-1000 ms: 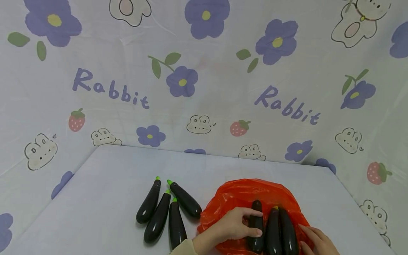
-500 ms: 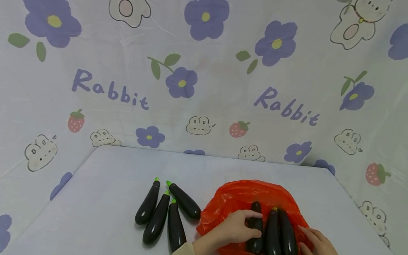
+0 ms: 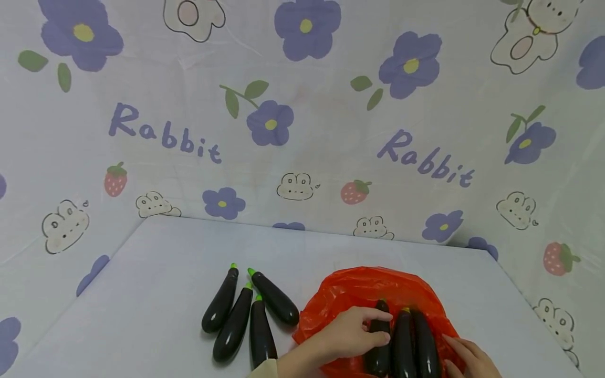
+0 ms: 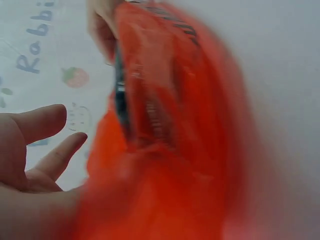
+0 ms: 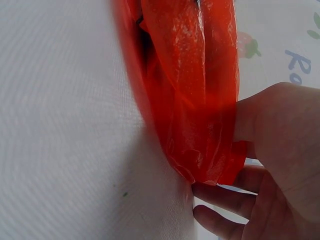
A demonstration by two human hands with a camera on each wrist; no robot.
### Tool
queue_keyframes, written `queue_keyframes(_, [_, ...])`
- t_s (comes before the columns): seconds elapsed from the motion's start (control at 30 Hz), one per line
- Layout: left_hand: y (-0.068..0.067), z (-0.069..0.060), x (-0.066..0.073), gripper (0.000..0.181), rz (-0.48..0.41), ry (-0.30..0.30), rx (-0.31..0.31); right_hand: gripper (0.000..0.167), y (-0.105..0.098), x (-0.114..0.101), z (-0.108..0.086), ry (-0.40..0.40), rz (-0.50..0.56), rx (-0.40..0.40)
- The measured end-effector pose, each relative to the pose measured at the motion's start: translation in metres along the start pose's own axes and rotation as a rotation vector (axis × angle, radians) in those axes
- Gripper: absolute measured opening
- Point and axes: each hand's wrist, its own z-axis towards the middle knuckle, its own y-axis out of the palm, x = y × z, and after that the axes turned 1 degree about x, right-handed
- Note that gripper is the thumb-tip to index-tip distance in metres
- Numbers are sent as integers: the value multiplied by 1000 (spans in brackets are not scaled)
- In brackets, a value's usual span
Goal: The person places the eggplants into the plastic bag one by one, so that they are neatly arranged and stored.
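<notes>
An open red plastic bag (image 3: 340,289) lies on the table with three dark eggplants in its mouth. My left hand (image 3: 352,333) is over the leftmost eggplant (image 3: 376,359), thumb and index finger spread above it. In the left wrist view, the fingers (image 4: 45,122) stand apart from a dark eggplant (image 4: 121,95) at the bag's opening. Beside it lie the middle eggplant (image 3: 403,346) and the right one (image 3: 425,346). My right hand (image 3: 472,357) holds the bag's right edge; in the right wrist view, the red film (image 5: 200,135) passes between thumb and fingers.
Several more eggplants (image 3: 231,328) with green stems lie close together on the white table (image 3: 142,315), left of the bag. A printed cloth (image 3: 321,131) with flowers and rabbits stands as a wall behind and beside the table.
My left thumb and index finger have loosened and lifted a little from the leftmost eggplant, which stays in the bag. The right hand keeps its place at the bag's edge.
</notes>
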Motion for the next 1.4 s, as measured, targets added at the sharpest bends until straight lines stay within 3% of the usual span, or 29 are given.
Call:
queue_keyframes(0.17, [-9, -22, 15, 31, -18, 7, -11, 49, 0, 0, 0, -10, 1, 6])
queue_keyframes(0.33, [-23, -51, 27, 32, -19, 75, 9, 47, 0, 0, -1, -20, 0, 14])
queue_keyframes(0.6, [-54, -82, 30, 33, -60, 164, 35, 51, 2, 3, 0, 9, -4, -19])
queue_keyframes(0.87, [-92, -108, 9, 30, -52, 144, 129, 51, 1, 1, -1, 18, 5, -31])
queue_keyframes(1.17, [-137, -136, -38, 39, -5, 145, 269, 49, 0, -1, -3, -2, -18, 8])
queue_keyframes(1.4, [-168, -157, -64, 45, 14, 60, 427, 53, 0, -2, -3, 34, -11, -29])
